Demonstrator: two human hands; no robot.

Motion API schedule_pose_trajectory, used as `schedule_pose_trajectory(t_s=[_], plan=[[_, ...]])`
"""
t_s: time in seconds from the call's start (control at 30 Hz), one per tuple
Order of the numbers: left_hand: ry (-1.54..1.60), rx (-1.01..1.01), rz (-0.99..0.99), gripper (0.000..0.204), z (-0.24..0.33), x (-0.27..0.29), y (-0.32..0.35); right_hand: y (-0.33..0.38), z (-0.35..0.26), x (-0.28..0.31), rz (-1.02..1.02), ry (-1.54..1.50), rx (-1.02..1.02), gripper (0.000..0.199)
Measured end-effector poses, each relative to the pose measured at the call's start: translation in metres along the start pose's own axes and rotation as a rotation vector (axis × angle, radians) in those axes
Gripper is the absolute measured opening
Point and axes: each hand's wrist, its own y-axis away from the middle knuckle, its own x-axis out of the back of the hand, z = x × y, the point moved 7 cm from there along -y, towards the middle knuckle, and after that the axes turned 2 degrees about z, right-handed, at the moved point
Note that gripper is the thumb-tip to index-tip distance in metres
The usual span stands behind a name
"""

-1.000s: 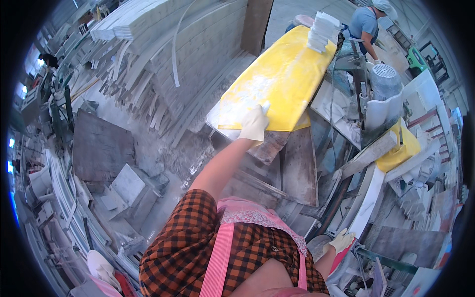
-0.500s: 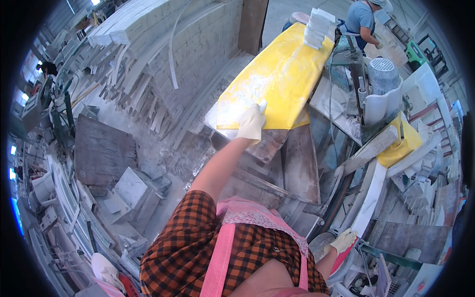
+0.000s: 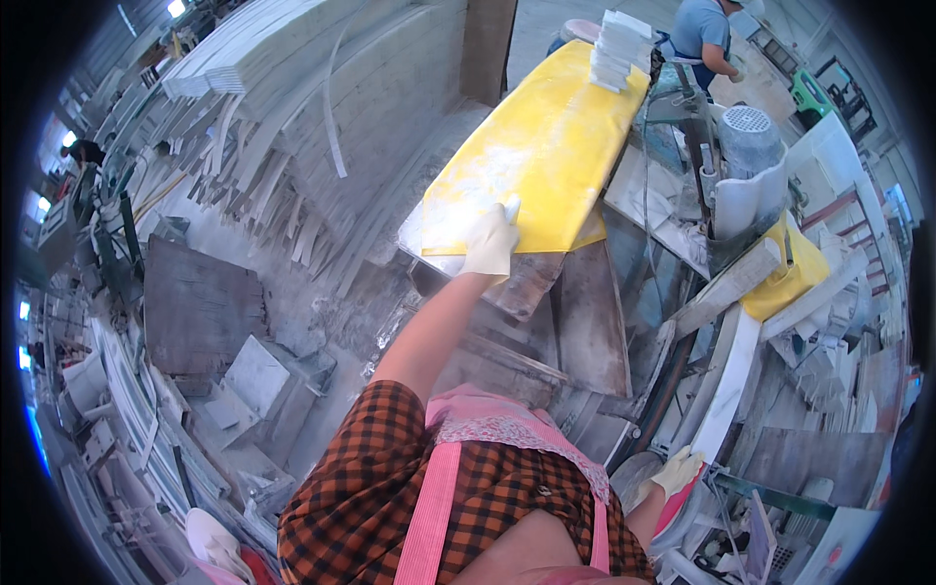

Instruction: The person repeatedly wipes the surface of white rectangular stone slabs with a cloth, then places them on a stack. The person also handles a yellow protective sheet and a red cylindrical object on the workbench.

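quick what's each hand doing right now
Left hand: gloved, resting on the dusty yellow padded table top, holding nothing visible.
Right hand: gloved, low by the person's side; grip cannot be told.

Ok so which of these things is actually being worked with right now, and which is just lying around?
In hand:
left hand, gloved, on the yellow sheet
right hand, gloved, low beside the long white strip

Lying about:
stack of white pieces
grey motor
piled white mouldings
dark slab

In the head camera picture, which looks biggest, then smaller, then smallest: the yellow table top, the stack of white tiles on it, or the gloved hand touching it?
1. Yellow table top, clearly the largest.
2. Left hand in its white glove.
3. Stack of white tiles.
The hand and the stack look nearly alike, and the stack sits farther from the camera, so their order is unsure.
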Motion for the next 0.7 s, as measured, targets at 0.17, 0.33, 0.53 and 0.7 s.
schedule_pose_trajectory(t_s=[0.17,0.33,0.53,0.7], plan=[[0.001,0.005,0.03,0.036,0.002,0.004,0.001,0.001,0.008,-0.006,-0.01,0.045,0.015,0.066],[-0.039,-0.012,-0.01,0.036,0.004,-0.001,0.0,0.001,0.014,-0.01,-0.028,0.09,-0.02,0.065],[-0.058,-0.067,-0.003,0.035,-0.001,0.001,0.002,0.003,0.015,-0.009,0.056,0.0,0.026,0.059],[-0.011,-0.025,0.002,0.029,-0.001,-0.001,0.001,0.004,0.023,-0.015,0.11,0.001,0.056,0.056]])
